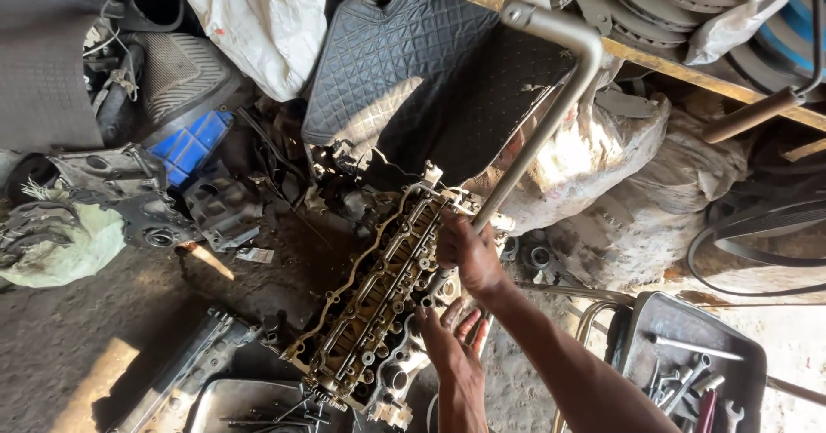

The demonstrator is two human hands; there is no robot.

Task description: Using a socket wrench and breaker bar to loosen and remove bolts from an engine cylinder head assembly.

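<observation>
1. Two hands on the job: the left hand [447, 340], fingers spread, lies flat against the near edge of the cylinder head [379, 300], gripping nothing.
2. The right hand [469, 252] wraps tightly around the long metal lever bar [540, 132].
3. The head sits on the dirt floor [103, 330]: likely heavy, rigid, oily, best held by its outer edges.
4. Farther back, a quilted black mat [404, 63].

We see our right hand [469, 252] stretched forward on a long bare forearm, fingers curled closed, knuckles up. Our left hand [447, 338] sits just below it, palm tilted, fingers spread open.
</observation>
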